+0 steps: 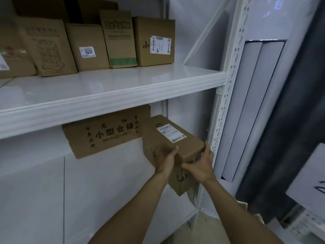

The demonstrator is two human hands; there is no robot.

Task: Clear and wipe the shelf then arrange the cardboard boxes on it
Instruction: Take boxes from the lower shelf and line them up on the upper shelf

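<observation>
Hidden parts around the two hands
Fingers of the right hand (200, 166) vanish behind the held box (182, 147); its label (171, 133), just above the left hand (165, 160), is too small to read. Up-left of that hand, the shelf lip (105, 106) covers the top of the printed carton (105, 138).

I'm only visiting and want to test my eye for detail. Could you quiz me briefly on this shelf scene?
1. True or false: only one hand holds the labelled box.
2. The labelled box is: A) on top of the upper shelf; B) lower than that shelf; C) on the floor.
3. Fill in: the big printed box sits to the labelled box's ____.
Key: 1 false, the left hand and right hand both grip it; 2 B; 3 left.
</observation>
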